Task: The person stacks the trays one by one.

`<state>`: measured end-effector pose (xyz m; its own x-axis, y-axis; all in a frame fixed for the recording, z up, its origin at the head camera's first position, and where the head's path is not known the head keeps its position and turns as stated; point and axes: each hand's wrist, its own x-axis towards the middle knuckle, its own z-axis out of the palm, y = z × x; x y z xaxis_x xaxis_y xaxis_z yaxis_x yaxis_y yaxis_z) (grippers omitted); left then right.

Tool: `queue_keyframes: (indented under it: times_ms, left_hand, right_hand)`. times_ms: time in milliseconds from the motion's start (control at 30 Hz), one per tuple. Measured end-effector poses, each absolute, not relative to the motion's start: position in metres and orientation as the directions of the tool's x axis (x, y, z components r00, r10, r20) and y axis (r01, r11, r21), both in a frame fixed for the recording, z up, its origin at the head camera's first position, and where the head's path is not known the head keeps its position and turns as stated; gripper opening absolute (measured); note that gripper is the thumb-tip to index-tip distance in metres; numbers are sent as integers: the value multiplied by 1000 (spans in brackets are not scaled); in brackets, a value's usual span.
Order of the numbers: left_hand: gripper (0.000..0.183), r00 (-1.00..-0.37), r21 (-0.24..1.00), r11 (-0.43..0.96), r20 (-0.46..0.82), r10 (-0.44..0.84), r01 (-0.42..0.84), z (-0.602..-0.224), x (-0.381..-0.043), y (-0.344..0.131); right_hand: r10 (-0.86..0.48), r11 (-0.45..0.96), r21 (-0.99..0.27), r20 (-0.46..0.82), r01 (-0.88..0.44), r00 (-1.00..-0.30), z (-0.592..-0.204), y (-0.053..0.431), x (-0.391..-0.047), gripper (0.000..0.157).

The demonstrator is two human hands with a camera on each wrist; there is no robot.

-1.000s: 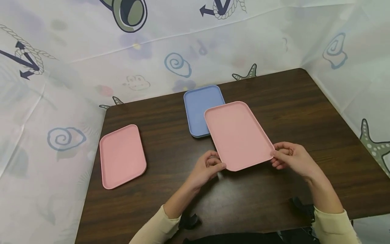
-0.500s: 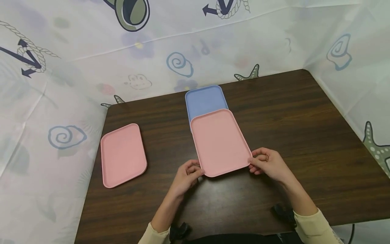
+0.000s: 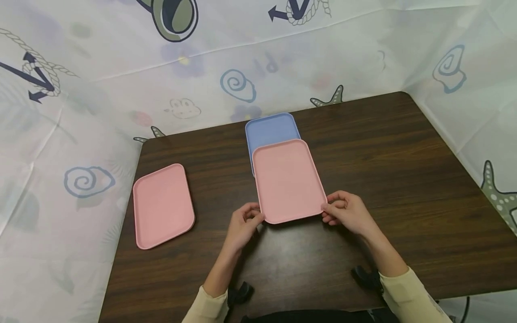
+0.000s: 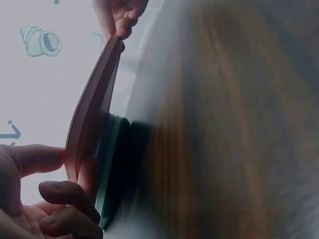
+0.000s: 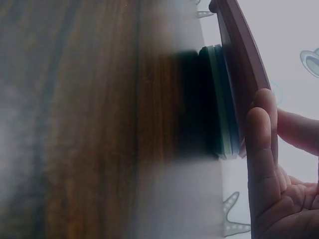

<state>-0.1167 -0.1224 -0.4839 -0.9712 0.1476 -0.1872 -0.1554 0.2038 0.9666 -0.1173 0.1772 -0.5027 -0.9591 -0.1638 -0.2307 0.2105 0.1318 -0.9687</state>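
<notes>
A pink tray (image 3: 287,179) is held above the table by its two near corners. My left hand (image 3: 247,220) pinches the near-left corner and my right hand (image 3: 341,211) pinches the near-right one. Its far end overlaps a blue tray (image 3: 269,128) that tops a small stack near the back. In the left wrist view the pink tray (image 4: 92,107) shows edge-on, above the stack's edges (image 4: 110,164), with my thumb and fingers (image 4: 47,172) round its corner. The right wrist view shows the same pink tray (image 5: 241,74) edge-on and my fingers (image 5: 263,149) on its rim.
Another pink tray (image 3: 162,204) lies flat at the left of the dark wooden table (image 3: 404,170). A printed white curtain (image 3: 101,89) walls the table at the back and both sides. Dark wrist straps (image 3: 365,277) hang by the near edge.
The pink tray has swung from the right and moved left and farther back, now squared up over the blue stack. Both hands moved with it, keeping their hold.
</notes>
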Motion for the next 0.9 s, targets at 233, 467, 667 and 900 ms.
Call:
queue_keyframes:
  times_ms: [233, 467, 667, 900]
  left_hand:
    - [25, -992, 948, 314, -83, 93, -49, -495, -131, -123]
    - [28, -998, 934, 356, -54, 41, -36, -511, -142, -126]
    - [30, -1000, 914, 406, 0, 3, 1, -512, -146, -124]
    - [31, -997, 849, 527, 68, -38, 38, -511, -153, -122]
  right_hand:
    - [-164, 125, -971, -222, 203, -961, -504, 174, -130, 35]
    - [-165, 136, -970, -225, 203, -960, -505, 171, -140, 32]
    - [-169, 138, -972, -214, 192, -962, -500, 169, -148, 31]
    - [-159, 126, -971, -220, 201, -962, -500, 167, -158, 32]
